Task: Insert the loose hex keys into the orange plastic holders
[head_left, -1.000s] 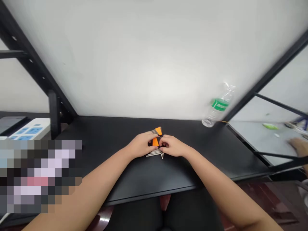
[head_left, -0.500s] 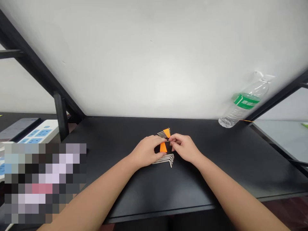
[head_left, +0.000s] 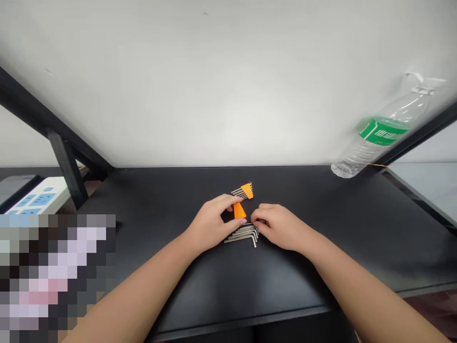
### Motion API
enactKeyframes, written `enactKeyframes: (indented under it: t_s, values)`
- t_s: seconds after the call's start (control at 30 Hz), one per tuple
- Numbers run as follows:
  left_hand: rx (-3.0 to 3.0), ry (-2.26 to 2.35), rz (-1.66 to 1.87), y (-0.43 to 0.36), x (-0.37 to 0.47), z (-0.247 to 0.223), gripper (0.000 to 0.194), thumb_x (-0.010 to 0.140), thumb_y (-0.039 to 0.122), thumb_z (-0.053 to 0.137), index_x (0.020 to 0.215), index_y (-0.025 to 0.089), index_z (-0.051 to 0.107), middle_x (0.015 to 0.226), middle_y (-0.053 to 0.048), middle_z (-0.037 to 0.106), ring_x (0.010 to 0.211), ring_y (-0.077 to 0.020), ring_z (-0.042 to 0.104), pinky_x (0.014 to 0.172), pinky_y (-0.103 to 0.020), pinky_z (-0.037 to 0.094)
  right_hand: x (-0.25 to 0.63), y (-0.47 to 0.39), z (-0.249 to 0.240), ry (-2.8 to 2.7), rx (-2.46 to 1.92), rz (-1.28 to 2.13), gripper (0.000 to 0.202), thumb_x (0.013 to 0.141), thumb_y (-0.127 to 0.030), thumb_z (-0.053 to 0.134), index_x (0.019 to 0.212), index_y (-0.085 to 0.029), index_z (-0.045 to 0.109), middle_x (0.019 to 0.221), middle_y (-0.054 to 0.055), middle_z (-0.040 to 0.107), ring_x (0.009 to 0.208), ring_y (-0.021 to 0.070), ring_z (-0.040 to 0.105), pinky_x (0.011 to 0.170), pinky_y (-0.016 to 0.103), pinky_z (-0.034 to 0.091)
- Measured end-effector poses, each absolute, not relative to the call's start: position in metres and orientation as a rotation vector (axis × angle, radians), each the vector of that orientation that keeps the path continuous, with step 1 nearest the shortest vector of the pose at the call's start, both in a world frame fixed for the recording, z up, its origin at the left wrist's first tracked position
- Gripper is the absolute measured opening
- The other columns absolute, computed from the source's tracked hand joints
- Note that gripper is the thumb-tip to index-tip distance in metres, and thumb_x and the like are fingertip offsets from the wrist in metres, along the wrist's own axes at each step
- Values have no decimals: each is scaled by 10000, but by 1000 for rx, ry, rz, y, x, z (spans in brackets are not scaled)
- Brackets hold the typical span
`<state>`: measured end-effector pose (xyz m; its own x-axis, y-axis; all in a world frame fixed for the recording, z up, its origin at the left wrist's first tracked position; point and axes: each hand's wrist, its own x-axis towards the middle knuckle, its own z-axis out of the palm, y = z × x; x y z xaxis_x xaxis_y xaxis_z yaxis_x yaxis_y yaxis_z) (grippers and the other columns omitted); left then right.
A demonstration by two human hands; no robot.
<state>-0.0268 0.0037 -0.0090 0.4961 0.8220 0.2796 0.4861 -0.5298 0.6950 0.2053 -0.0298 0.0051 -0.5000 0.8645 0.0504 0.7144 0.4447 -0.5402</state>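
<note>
1. Fingers, one set per hand. Left hand [head_left: 213, 221]: thumb and forefinger closed on an orange holder, one at each end. Right hand [head_left: 277, 225]: fingertips drawn together beside the key bends; whether they pinch a key cannot be told.
2. Table [head_left: 228, 290], black, bearing both hands' work near its middle.
3. Bottle [head_left: 383, 132], clear with green label, at the back right, well apart from the hands; leaning in this view.
4. Power strip [head_left: 42, 193], white with blue sockets, far left; cut off by the edge and a pixelated patch.
5. Loose L-shaped keys [head_left: 245, 234], fanned on the table, just nearside of the orange holder. Long shafts run roughly left to right, bends at the right end, short legs toward the wearer. Right hand nearer the bends; left thumb above the shafts. Count uncertain: fingers cover the farther ones.
6. Second orange holder [head_left: 247, 191], beyond the left forefinger, slim keys through it; lower part close against that finger.
7. Orange holder [head_left: 239, 211], between left thumb and forefinger; slots too small to make out.
</note>
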Motion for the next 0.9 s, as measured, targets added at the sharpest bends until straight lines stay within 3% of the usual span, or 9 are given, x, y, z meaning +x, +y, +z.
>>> enactKeyframes:
  t_s: [0.1, 0.17, 0.3, 0.53, 0.67, 0.8, 0.9]
  values:
    - [2165, 1103, 875, 3, -26, -8, 400, 843, 298, 761, 1235, 258, 693, 1071, -20, 722, 923, -174, 673, 868, -322, 564, 203, -38, 9, -2407, -1417, 735, 65, 948, -263, 649, 925, -230, 699, 933, 7, 631, 760, 134, 582, 676, 267, 425]
    - [2138, 1135, 908, 3, -26, -8, 385, 845, 293, 757, 1223, 258, 693, 1040, -11, 721, 914, -172, 675, 858, -316, 563, 202, -42, 12, -2419, -1479, 769, 151, 884, -343, 743, 987, -249, 684, 996, -1, 616, 725, 125, 566, 640, 266, 414]
    - [2155, 1125, 889, 2, -28, -7, 396, 860, 299, 751, 1248, 266, 679, 1044, -13, 720, 927, -179, 677, 865, -328, 562, 199, -45, 14, -2424, -1552, 733, 117, 885, -266, 707, 988, -251, 655, 977, -14, 586, 699, 113, 545, 637, 268, 402]
    - [2367, 1070, 714, 8, -41, 0, 498, 908, 283, 689, 1394, 258, 582, 1301, -66, 683, 1174, -253, 651, 1036, -417, 523, 196, -45, 16, -2450, -1562, 568, 54, 915, -239, 652, 963, -223, 635, 991, 11, 561, 716, 123, 508, 643, 285, 388]
    - [2354, 1201, 711, 10, -47, 5, 451, 877, 202, 661, 1319, 248, 586, 1264, -60, 676, 1109, -239, 667, 957, -378, 551, 192, -45, 17, -2608, -1379, 319, 107, 909, -145, 608, 827, -206, 635, 957, 37, 579, 882, 190, 507, 762, 338, 394]
    - [2379, 1237, 595, 7, -49, 9, 413, 828, 134, 621, 1224, 241, 574, 1078, -32, 696, 878, -206, 681, 780, -344, 557, 191, -46, 14, -2675, -1376, 233, 137, 868, -74, 586, 787, -184, 579, 916, 46, 584, 846, 188, 500, 731, 331, 397]
    - [2404, 1187, 585, 3, -49, 9, 455, 833, 139, 626, 1268, 251, 556, 1086, -30, 693, 909, -212, 682, 800, -352, 556, 191, -48, 10, -2683, -1443, 199, 177, 869, -18, 527, 811, -182, 558, 904, 40, 579, 786, 165, 516, 677, 309, 388]
